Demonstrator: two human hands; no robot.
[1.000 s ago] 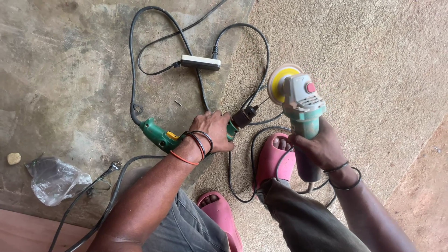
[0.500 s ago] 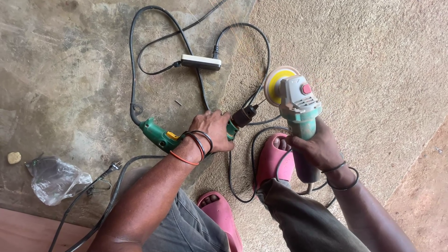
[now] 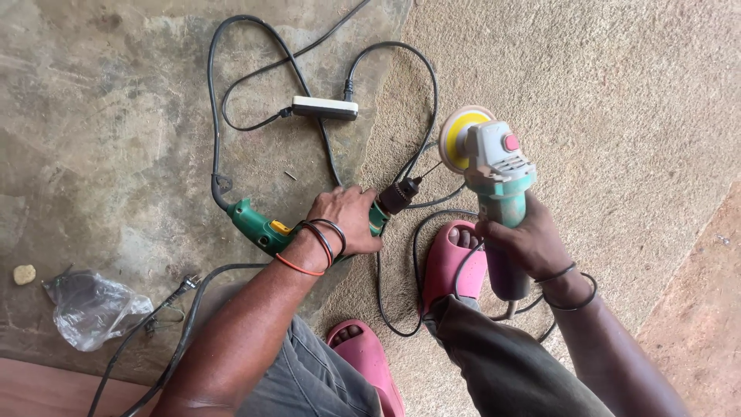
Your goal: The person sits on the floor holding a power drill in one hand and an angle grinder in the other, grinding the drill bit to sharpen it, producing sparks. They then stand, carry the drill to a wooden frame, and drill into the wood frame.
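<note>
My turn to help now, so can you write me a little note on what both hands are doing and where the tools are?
Left hand: gripping the green drill, which lies on the floor.
Right hand: holding the angle grinder up off the floor, yellow pad facing left.
White power strip lies beyond the drill, cords looped around it.
A loose plug lies by the plastic bag.
Done or left: cannot tell.

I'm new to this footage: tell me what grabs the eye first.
The right hand holds up a teal angle grinder with a yellow pad, right of centre. The left hand rests on a green drill lying on the concrete floor, amid looping black cables. Pink sandals show below.
</note>
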